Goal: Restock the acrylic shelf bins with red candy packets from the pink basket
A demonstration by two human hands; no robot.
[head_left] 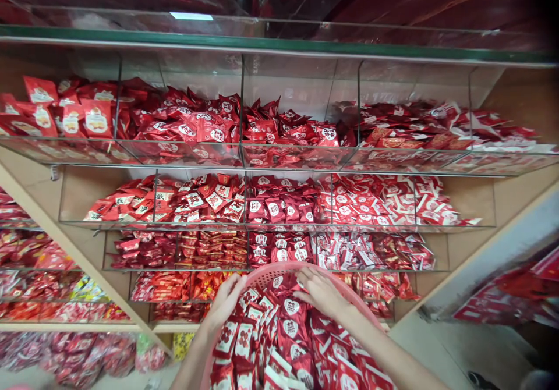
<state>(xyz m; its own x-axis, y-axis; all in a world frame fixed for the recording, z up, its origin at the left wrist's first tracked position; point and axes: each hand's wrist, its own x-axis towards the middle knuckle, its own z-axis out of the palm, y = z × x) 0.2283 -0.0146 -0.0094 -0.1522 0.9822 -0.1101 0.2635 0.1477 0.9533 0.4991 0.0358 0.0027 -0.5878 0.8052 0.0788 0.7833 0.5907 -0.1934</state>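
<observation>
A pink plastic basket with a perforated rim, full of small red candy packets, is at the bottom middle. My left hand is closed on the basket's left rim. Over the far side of the basket, my right hand reaches in with its fingers apart, close above dark red packets with white round labels. Whether the fingertips touch a packet is hard to make out. White-and-red packets lie on the left side of the basket.
In front stands a wooden shelf unit with glass tiers, split by clear dividers into bins of red packets. Another shelf is at left, with bagged goods on the floor below. Red packages hang or lie at right.
</observation>
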